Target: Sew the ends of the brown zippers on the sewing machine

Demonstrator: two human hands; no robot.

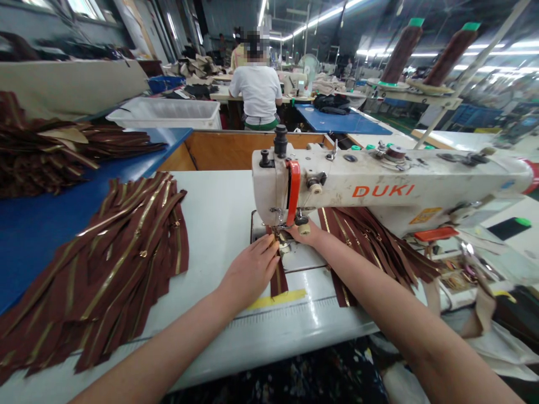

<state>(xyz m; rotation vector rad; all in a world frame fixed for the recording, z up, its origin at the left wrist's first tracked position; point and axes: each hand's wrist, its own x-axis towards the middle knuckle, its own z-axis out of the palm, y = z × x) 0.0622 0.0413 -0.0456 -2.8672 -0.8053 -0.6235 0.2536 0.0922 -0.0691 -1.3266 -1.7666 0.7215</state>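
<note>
My left hand (251, 270) lies flat on a brown zipper strip (278, 280) with a gold zipper, fingers together and stretched toward the needle area of the white DUKI sewing machine (379, 191). My right hand (306, 233) reaches under the machine head just right of the presser foot, fingers pinched on the same strip's far end. The strip runs from the needle plate down to a yellow tape mark (278, 299) on the table.
A large pile of brown zipper strips (105, 269) lies on the white table at left; more strips (370, 241) sit under the machine arm at right. Blue table (37, 224) with more stacks at far left. A person in a white shirt (256, 92) sits ahead. Thread cones (421, 50) stand upper right.
</note>
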